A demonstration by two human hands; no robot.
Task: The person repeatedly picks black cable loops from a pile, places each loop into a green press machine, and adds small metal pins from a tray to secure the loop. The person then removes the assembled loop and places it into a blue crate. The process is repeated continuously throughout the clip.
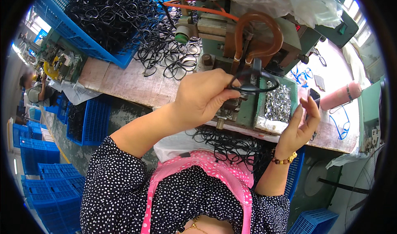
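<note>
My left hand (202,95) pinches a black eyeglass frame (248,87) between thumb and fingers, holding it in front of a bench machine (219,39). Part of the frame overlaps the machine's thick brown copper-like loop (278,39) in the picture; whether they touch I cannot tell. Beside a green-edged tray of small shiny metal pieces (278,103), my right hand (300,128) is raised with fingers half curled. A gap shows between its thumb and fingertips, and nothing is visible in them.
A blue crate (68,31) heaped with black frames (109,19) stands at the far left; more loose frames (178,56) spread beside it. Black frames also lie across my lap (225,145). A pink bottle (341,96) and blue frame (341,124) lie at right. Another person works far left.
</note>
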